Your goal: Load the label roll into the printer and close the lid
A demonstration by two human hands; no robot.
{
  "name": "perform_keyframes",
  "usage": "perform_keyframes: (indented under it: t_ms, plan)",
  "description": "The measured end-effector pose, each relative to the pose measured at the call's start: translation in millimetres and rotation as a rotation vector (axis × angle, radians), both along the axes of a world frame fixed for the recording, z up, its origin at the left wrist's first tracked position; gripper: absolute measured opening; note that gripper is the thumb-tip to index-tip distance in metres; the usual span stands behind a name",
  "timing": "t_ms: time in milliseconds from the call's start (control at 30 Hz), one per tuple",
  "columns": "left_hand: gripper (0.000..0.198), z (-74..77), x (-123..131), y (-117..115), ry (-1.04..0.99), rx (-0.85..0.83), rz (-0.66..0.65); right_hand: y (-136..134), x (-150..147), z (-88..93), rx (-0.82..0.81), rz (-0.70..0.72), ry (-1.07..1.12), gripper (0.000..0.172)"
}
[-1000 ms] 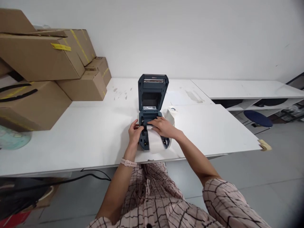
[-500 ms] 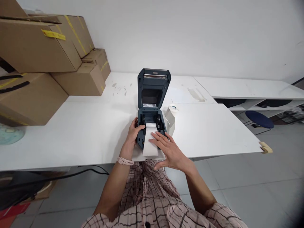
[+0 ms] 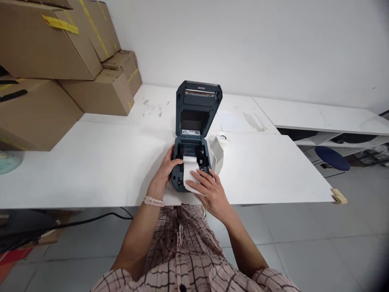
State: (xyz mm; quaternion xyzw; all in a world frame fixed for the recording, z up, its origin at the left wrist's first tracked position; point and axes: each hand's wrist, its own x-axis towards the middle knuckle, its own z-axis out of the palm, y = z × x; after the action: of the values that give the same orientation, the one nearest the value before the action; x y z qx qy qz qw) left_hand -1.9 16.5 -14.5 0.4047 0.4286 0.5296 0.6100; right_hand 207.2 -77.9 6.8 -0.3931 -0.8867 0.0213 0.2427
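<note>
A dark grey label printer [image 3: 178,177] stands near the table's front edge with its lid [image 3: 197,103] raised. A white label roll sits inside, and its paper strip [image 3: 190,167] runs forward over the printer's front. My left hand [image 3: 165,168] grips the printer's left side, the thumb over the rim beside the roll and the fingers mostly hidden along the outer wall. Over the front end of the strip lie the fingers of my right hand [image 3: 211,190], its thumb largely hidden beneath the paper. Behind the printer's right side is a loose roll of white labels [image 3: 217,152] with its strip unwound.
Cardboard boxes [image 3: 97,93] are stacked at the left on the white table [image 3: 121,170]. The table's right corner carries a tan guard [image 3: 339,196]. A blue stool [image 3: 332,158] stands beyond it. Black cables [image 3: 91,219] hang below the front edge at left.
My right thumb has moved in from apart to under the paper's front end, and the strip now curls there. My left hand keeps its place on the printer. The view has shifted slightly.
</note>
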Motion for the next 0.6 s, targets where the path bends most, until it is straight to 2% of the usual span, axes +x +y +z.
perform_keyframes:
  t_ms: [167,333,600]
  plan:
    - [0.089,-2.7,-2.2,2.7,-0.020,0.021,-0.051,2.7,6.6,0.3,-0.056,0.039,0.028,0.038]
    - [0.091,-5.6,-4.1,3.8,-0.029,0.007,-0.076,3.7,9.4,-2.5,-0.116,0.072,0.046,0.048]
    - [0.099,5.5,-0.6,2.5,-0.053,-0.052,-0.061,2.7,11.7,-7.1,-0.153,0.079,0.075,0.046]
